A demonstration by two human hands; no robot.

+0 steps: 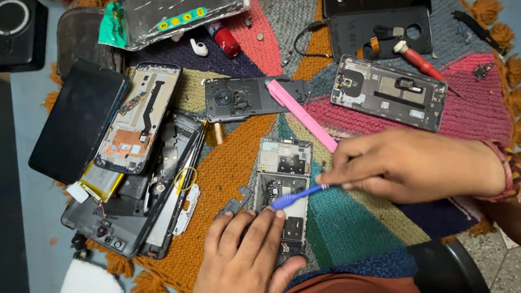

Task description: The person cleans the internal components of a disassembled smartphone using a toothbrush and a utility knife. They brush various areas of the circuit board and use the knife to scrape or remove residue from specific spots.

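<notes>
An opened phone frame [284, 169] lies on a multicoloured woven mat [355, 224], its inner parts showing. My left hand [244, 259] presses flat on the frame's lower left corner, fingers spread over its edge. My right hand [411, 164] comes in from the right and pinches a thin blue tool [294, 197], whose rounded tip rests on the middle of the frame. A small dark loose part [235, 204] sits just left of the frame by my left fingers.
A pink flat tool [302, 113] lies above the frame. Other dismantled phones [388, 93], a black screen panel [78, 121], stacked frames with a battery [140, 168], a red screwdriver [422, 63], a white earbud [199, 48] and a camera cover plate [241, 98] crowd the mat.
</notes>
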